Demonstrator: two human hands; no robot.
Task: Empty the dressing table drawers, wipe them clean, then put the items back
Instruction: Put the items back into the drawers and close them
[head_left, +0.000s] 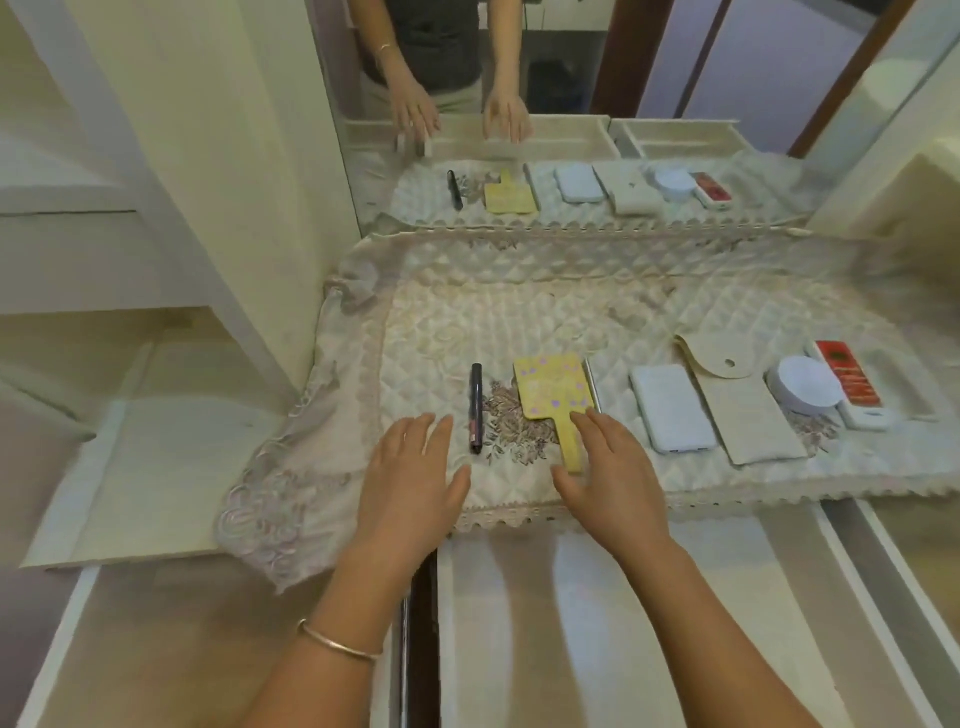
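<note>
**Flat and open, nothing held**

Our left grip (410, 467) rests with fingers straight on the quilted cloth (519, 312), near the front edge of the counter (156, 457) and just beside the black pen (476, 408). Our right grip (608, 467) is open too, lying at the handle of the yellow hand mirror (553, 395). Toward the right edge sit a pale power bank (672, 408), cream pouch (743, 415), round tin (805, 389) and red box (847, 382). Below the front edge, the drawers (571, 623) stand pulled out.

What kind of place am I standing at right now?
Most likely a bedroom dressing table: a wall mirror stands behind a quilted lace-edged cloth, a yellow hand mirror lies on it, and open drawers sit below.
</note>
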